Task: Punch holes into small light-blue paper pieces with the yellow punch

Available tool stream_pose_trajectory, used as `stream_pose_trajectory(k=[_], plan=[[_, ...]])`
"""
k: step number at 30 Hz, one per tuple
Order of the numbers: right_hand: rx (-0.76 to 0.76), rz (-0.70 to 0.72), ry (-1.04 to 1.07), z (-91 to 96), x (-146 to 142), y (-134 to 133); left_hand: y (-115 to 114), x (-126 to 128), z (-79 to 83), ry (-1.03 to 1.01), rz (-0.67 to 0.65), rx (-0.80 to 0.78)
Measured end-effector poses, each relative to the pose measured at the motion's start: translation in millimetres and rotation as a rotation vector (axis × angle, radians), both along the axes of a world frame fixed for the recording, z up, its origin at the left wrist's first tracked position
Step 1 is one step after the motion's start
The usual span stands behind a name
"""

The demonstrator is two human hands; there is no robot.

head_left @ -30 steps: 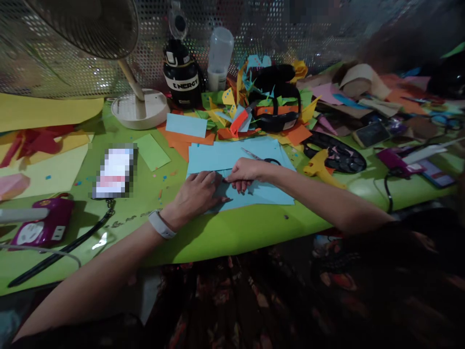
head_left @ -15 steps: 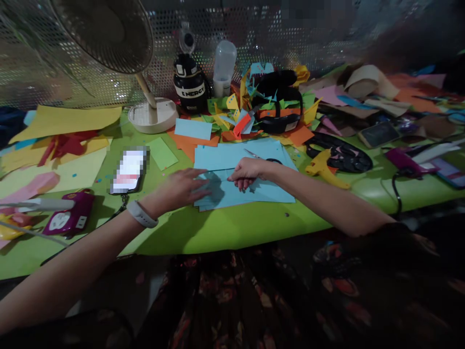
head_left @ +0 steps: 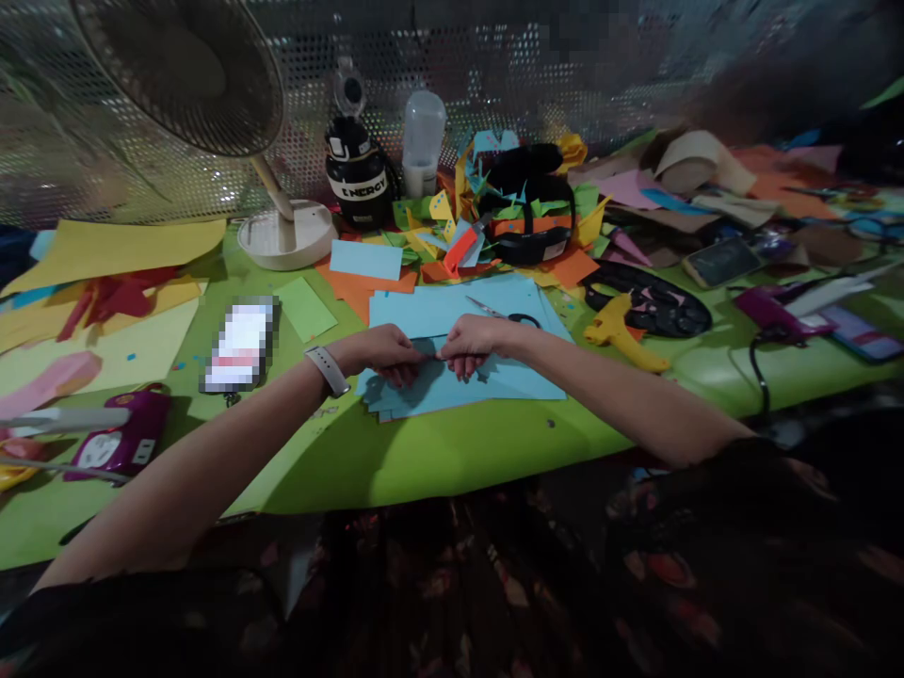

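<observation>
My left hand, with a pale band on its wrist, is closed in a pinch over a stack of light blue paper. Thumb tip to thumb tip with it, my right hand is pinched closed too. Whatever lies between the fingertips is too small and dark to make out. Shadows of both hands fall on the blue sheets. Just beyond my right hand, scissors with dark handles lie on the paper, their blades pointing up and left.
A phone and purple device lie left. Behind stand a fan, black bottle and clear bottle. An orange cutter rests among scraps. Rightward are a yellow glue gun and black tray.
My left hand has moved right and closed from spread fingers into a pinch, meeting my right hand. My right hand stays pinched in nearly the same place. The view has shifted slightly.
</observation>
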State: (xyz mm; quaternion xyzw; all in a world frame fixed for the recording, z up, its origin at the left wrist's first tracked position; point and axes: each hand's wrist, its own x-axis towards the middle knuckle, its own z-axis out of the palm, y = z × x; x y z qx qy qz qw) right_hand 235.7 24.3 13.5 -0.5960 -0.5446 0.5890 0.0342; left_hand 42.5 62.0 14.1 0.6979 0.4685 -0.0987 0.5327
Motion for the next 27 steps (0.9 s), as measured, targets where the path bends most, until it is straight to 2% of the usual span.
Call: stream_pose_trajectory(k=[6, 11, 19, 23, 27], plan=[[0.002, 0.017, 0.003, -5.9, 2, 3, 6, 3, 1.6, 0.027, -0.053, -0.069], [0.016, 0.019, 0.004, -9.3, 4, 3, 7, 0, 0.9, 0.055, -0.062, -0.036], [0.034, 0.005, 0.003, -2.9, 3, -1, 3, -22, 0.5, 0.041, 0.011, -0.031], [0.045, 0.008, -0.002, -2.3, 3, -1, 3, -37, 2.2, 0.038, 0.001, -0.042], [0.071, 0.005, -0.015, -2.3, 1, -4, -5, -48, 8.9, 0.041, 0.062, 0.039]])
